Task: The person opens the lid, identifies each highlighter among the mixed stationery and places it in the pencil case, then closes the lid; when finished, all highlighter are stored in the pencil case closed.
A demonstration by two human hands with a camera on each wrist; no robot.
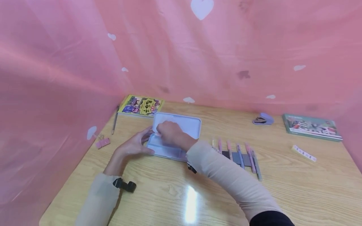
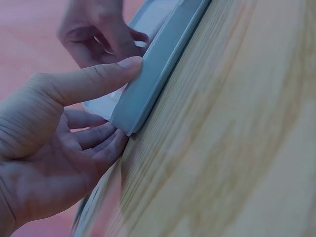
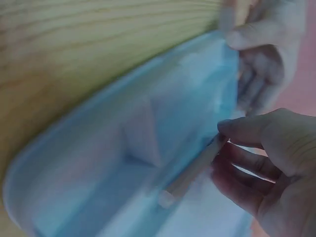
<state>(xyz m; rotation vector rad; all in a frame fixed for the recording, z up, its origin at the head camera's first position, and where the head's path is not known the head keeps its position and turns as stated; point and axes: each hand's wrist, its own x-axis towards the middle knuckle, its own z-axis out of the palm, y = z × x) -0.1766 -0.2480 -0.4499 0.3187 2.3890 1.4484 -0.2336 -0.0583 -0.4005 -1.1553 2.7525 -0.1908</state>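
An open pale blue pencil case [image 1: 164, 151] lies on the table, its lid [image 1: 190, 124] laid back on the far side. My left hand [image 1: 137, 144] grips the case's left end, thumb on the near wall and fingers around the corner. Over the case, my right hand [image 1: 172, 133] pinches a slim pale pink pen [image 3: 190, 175] by one end between thumb and fingers. The pen slants above the long compartment, its whitish end pointing away from the hand. A divider [image 3: 143, 131] stands inside the tray. In the head view the right hand hides the pen.
Right of the case, several pastel pens [image 1: 240, 156] lie in a row over dark grey pieces. Farther right are a purple stapler [image 1: 263, 119], a green box [image 1: 312, 127] and a white strip [image 1: 304, 153]. A yellow book [image 1: 141, 106], pencil [image 1: 115, 120] and pink clips [image 1: 102, 143] lie left.
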